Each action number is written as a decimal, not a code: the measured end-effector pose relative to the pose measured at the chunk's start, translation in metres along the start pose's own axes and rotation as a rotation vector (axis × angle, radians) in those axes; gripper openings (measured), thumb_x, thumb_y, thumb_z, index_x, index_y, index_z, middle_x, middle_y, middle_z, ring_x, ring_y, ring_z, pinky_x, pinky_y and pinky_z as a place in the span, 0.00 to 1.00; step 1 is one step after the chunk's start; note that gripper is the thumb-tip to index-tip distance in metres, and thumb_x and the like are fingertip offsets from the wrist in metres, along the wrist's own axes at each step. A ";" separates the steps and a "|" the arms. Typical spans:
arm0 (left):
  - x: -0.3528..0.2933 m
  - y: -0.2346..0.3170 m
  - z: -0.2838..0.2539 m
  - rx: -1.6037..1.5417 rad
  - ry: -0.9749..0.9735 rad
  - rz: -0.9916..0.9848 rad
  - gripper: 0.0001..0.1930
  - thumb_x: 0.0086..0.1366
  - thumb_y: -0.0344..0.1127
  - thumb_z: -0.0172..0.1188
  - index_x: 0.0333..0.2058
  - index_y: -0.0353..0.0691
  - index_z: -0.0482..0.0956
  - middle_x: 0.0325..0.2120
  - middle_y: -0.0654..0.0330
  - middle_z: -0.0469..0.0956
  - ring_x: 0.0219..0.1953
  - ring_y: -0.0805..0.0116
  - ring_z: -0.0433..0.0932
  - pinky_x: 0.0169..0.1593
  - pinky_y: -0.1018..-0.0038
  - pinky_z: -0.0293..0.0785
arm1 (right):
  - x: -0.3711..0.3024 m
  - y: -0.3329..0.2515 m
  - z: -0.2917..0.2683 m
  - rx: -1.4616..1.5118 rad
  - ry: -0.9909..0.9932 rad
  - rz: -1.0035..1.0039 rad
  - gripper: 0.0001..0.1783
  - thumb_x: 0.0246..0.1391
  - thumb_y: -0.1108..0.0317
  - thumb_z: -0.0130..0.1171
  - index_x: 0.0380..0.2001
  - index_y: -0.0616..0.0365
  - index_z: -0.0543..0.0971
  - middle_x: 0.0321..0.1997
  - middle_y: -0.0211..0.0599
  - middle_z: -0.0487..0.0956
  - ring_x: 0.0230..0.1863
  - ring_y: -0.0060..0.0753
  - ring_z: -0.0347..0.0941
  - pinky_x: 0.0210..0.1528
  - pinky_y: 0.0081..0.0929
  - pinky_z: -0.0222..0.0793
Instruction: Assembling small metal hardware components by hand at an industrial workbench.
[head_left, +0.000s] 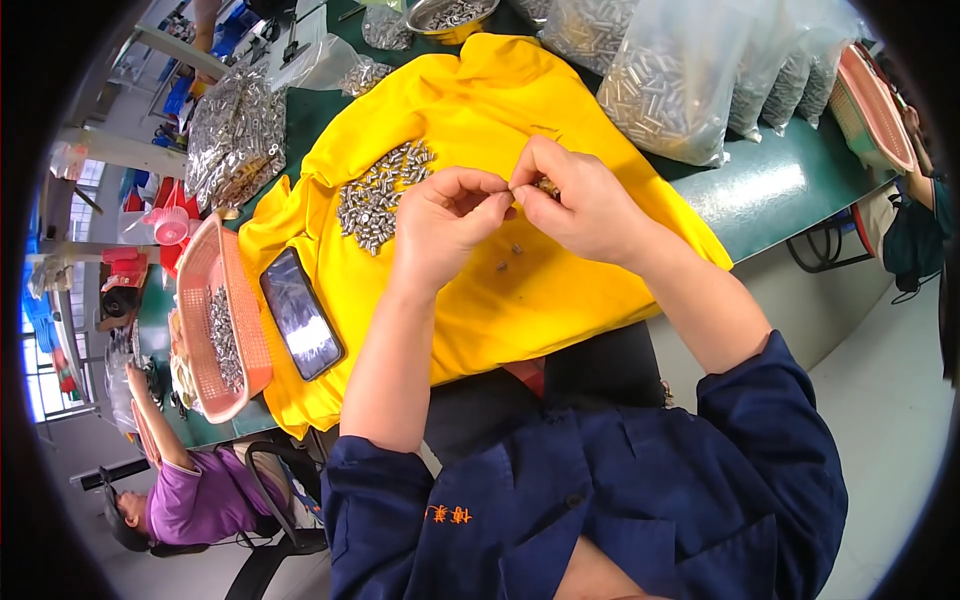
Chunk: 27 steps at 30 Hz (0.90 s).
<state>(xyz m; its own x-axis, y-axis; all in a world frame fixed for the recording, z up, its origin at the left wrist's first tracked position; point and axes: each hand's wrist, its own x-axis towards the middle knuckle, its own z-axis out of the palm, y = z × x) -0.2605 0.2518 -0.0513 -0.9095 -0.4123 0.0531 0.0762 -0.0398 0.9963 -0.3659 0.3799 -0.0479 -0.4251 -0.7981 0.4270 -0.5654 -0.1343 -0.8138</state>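
My left hand [450, 220] and my right hand [580, 205] meet fingertip to fingertip above a yellow cloth [500, 105]. Thumb and forefinger are pinched on each, and whatever sits between the tips is too small to make out. Small brass-coloured pieces [546, 186] show in the curl of my right hand. Left of my hands lies a pile of small silvery metal cylinders [372, 208] on the cloth. Two loose metal pieces [503, 266] rest just below my hands.
Left, a black phone [300, 315] lies beside a pink plastic basket [255, 345] holding metal parts. Clear bags of metal parts [660, 90] stand far right on the green table [765, 205]; another bag [235, 135] and a metal bowl [450, 18] are farther back. A person in purple [215, 495] sits at lower left.
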 end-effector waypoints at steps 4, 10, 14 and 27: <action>0.000 0.000 -0.001 -0.017 -0.013 -0.007 0.06 0.52 0.22 0.56 0.31 0.31 0.74 0.26 0.59 0.76 0.29 0.74 0.75 0.35 0.81 0.71 | 0.002 -0.001 -0.003 0.070 -0.015 0.036 0.04 0.44 0.75 0.48 0.25 0.61 0.66 0.21 0.40 0.71 0.24 0.34 0.69 0.26 0.24 0.64; 0.000 -0.004 -0.003 -0.100 -0.002 -0.016 0.06 0.53 0.21 0.54 0.31 0.29 0.74 0.26 0.57 0.76 0.29 0.72 0.76 0.37 0.80 0.72 | 0.000 -0.006 -0.005 0.090 -0.040 0.071 0.04 0.45 0.74 0.47 0.25 0.62 0.66 0.23 0.42 0.72 0.24 0.36 0.71 0.26 0.26 0.65; 0.003 -0.007 -0.014 -0.183 0.002 -0.035 0.06 0.53 0.20 0.54 0.31 0.30 0.74 0.26 0.56 0.76 0.30 0.70 0.76 0.38 0.79 0.72 | 0.000 0.002 -0.007 -0.110 0.060 -0.114 0.03 0.46 0.73 0.47 0.25 0.61 0.66 0.21 0.38 0.71 0.22 0.30 0.69 0.24 0.25 0.63; -0.001 -0.005 -0.006 -0.218 -0.072 -0.025 0.06 0.53 0.21 0.55 0.32 0.31 0.74 0.27 0.55 0.76 0.30 0.69 0.76 0.38 0.78 0.72 | 0.001 -0.007 -0.010 0.165 -0.048 0.073 0.04 0.45 0.73 0.47 0.25 0.62 0.65 0.23 0.39 0.73 0.26 0.31 0.71 0.28 0.24 0.66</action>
<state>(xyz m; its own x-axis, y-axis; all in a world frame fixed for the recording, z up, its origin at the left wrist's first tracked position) -0.2577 0.2470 -0.0568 -0.9384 -0.3432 0.0406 0.1322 -0.2478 0.9597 -0.3691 0.3858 -0.0381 -0.4244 -0.8357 0.3487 -0.4092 -0.1665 -0.8971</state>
